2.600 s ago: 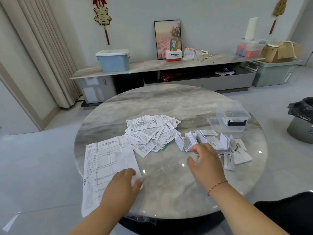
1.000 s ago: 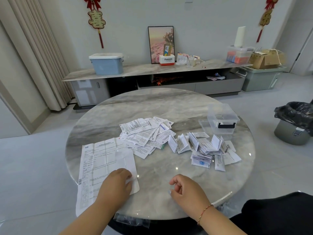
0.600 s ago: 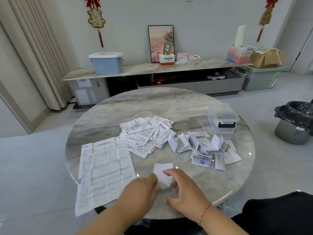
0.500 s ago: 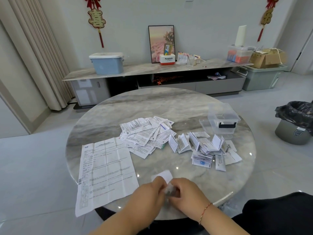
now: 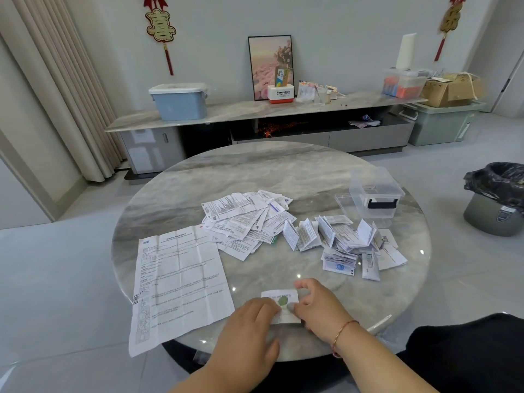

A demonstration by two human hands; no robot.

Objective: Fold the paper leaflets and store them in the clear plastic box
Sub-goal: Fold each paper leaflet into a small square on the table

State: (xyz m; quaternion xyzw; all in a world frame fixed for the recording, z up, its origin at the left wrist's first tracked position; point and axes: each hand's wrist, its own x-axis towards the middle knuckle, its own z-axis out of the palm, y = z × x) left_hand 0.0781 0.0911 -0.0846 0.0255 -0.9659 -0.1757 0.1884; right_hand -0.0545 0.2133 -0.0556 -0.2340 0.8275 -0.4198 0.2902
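Observation:
A small white leaflet (image 5: 282, 300) with a green mark lies flat near the front edge of the round marble table (image 5: 255, 177). My left hand (image 5: 249, 324) and my right hand (image 5: 317, 304) both hold it by its lower part, fingertips meeting at its middle. A large unfolded leaflet (image 5: 178, 279) lies to the left, hanging over the table's edge. A heap of flat leaflets (image 5: 243, 219) sits mid-table, and folded leaflets (image 5: 340, 239) lie to its right. The clear plastic box (image 5: 374, 194) stands open at the right, its lid beside it.
A bin with a black bag (image 5: 499, 199) stands on the floor to the right. A long low cabinet (image 5: 255, 120) with a blue tub (image 5: 178, 102) runs along the back wall. A dark-clothed knee (image 5: 467, 350) shows at lower right.
My left hand left the large leaflet and joined my right hand at the table's front. The small leaflet between them was turned over and now shows its printed face.

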